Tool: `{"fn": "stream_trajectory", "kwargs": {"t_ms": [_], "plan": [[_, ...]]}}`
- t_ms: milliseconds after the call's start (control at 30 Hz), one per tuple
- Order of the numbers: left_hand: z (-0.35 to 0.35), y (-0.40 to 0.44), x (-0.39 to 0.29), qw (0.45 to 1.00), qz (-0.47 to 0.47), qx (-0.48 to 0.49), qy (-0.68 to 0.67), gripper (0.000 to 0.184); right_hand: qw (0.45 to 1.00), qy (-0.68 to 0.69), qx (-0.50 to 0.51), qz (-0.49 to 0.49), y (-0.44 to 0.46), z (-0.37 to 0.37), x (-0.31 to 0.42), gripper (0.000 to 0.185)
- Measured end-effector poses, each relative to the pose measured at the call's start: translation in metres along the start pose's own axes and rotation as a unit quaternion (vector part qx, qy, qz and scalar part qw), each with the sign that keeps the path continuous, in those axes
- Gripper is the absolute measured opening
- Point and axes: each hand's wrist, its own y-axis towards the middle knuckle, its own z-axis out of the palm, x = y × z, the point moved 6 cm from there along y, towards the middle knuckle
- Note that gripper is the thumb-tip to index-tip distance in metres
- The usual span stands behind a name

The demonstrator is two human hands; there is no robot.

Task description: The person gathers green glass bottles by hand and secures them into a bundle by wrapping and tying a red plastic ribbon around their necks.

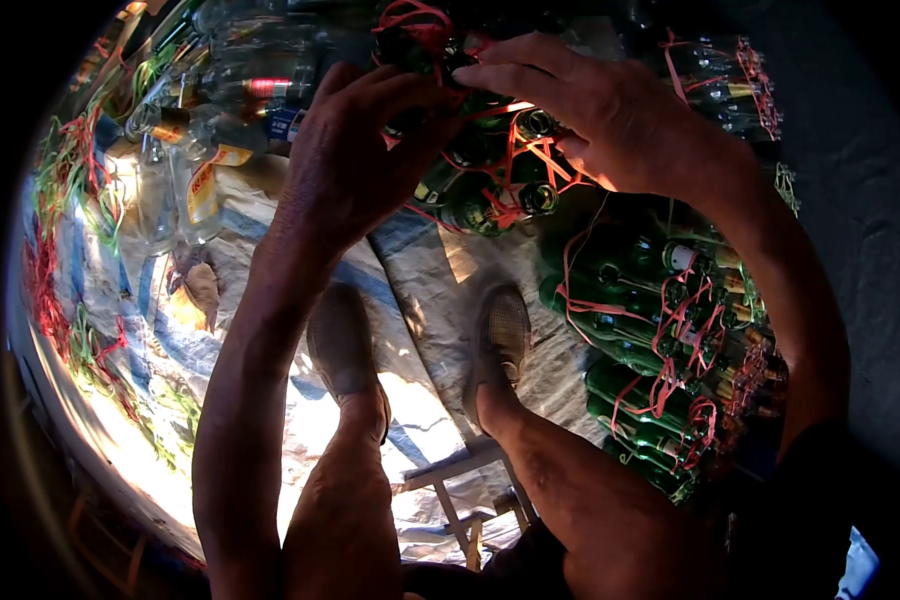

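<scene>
Both hands are at the top centre, over a cluster of green bottles (480,205) wound with red plastic string (515,160). My left hand (375,140) has its fingers bent together at the left of the bottle necks, on the red string. Across from it, my right hand (590,105) reaches in from the right, its fingers closed around a stretch of the string, which runs tight between the two hands. The bottle mouths face up towards me. Part of the cluster is hidden behind my fingers.
More green bottles (620,310) tied with red string lie stacked at the right. Clear bottles (200,185) lie at the upper left. Loose red and green string (60,230) trails along the left edge. A pale sheet (410,350) covers the ground under my feet.
</scene>
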Motion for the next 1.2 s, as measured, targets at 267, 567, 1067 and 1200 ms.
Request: {"fn": "stream_trajectory", "kwargs": {"t_ms": [267,567,1067,1200], "plan": [[0.0,0.0,-0.001,1.0,0.011,-0.011,0.003,0.015,1.0,0.001,-0.01,-0.009,0.0,0.005,-0.007,0.093],[-0.001,0.001,-0.003,1.0,-0.011,0.015,0.013,0.01,1.0,-0.005,-0.012,0.005,0.011,0.005,-0.007,0.093],[-0.002,-0.001,-0.001,1.0,0.011,-0.015,-0.008,0.013,0.999,-0.02,0.019,0.026,0.023,0.0,-0.008,0.073],[-0.002,-0.003,-0.001,0.999,0.006,-0.027,-0.029,0.013,0.999,-0.028,0.013,0.021,0.022,0.0,-0.009,0.075]]}}
